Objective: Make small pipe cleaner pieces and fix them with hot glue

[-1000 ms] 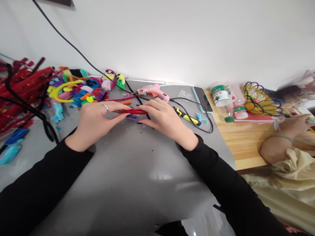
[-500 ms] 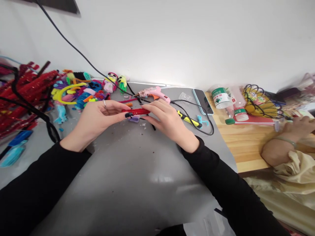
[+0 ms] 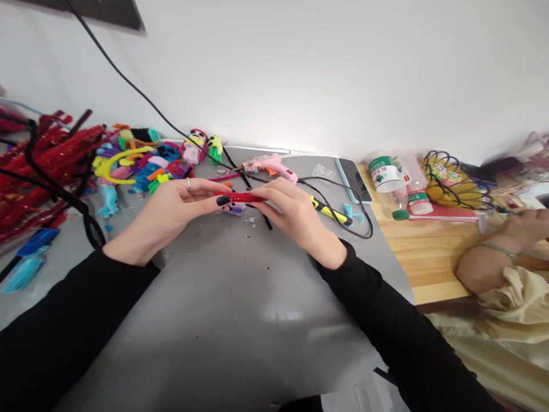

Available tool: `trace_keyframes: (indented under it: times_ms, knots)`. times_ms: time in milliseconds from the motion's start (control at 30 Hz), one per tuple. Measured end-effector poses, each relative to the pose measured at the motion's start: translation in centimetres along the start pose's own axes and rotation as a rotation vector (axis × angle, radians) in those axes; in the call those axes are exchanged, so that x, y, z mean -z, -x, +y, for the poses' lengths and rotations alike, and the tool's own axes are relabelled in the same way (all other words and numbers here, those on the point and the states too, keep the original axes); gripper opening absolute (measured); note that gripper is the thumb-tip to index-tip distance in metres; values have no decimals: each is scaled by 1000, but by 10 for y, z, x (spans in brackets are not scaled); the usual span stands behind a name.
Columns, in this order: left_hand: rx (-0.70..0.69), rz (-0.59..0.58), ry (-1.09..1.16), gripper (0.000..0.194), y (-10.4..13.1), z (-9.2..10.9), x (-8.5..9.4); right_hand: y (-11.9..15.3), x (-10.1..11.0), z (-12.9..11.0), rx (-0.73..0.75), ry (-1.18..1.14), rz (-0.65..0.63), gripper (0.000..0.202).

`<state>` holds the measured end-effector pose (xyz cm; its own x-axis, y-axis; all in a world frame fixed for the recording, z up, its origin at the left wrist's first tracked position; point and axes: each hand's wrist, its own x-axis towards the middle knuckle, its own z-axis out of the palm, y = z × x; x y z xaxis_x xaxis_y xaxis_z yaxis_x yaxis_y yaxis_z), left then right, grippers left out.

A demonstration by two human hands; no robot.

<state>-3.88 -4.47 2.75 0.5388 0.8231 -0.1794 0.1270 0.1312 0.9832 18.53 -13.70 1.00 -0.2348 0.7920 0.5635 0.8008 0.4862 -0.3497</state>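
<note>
Between my two hands, a short red bundle of pipe cleaners (image 3: 241, 197) is held level above the grey mat (image 3: 223, 297). My left hand (image 3: 169, 209) pinches its left end between thumb and fingers. At the other end, the fingers of my right hand (image 3: 291, 212) close on it, and they hide part of it. Just behind the right hand lies a pink hot glue gun (image 3: 274, 166). A small purple piece (image 3: 235, 210) rests on the mat below the bundle.
At left lie red tinsel pipe cleaners (image 3: 55, 154) and a colourful pile of fuzzy pieces (image 3: 150, 166). Two small dolls (image 3: 195, 146) stand by the wall. A yellow cutter (image 3: 330, 212), phone (image 3: 354, 180), bottles (image 3: 386, 171) and basket (image 3: 454, 180) are right, near another person's arm (image 3: 489, 263).
The red bundle has turned slightly in my fingers and sits a touch lower. Both hands keep their grip and have barely moved.
</note>
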Motion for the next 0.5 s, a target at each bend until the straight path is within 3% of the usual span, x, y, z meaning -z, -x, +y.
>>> trace_keyframes:
  times_ms: [300, 500]
  knots:
    - [52, -64, -60, 36, -4, -7, 2, 1, -6, 3, 71, 3, 14, 23]
    - [-5, -1, -117, 30, 0, -2, -2, 0, -4, 4, 128, 24, 15, 25]
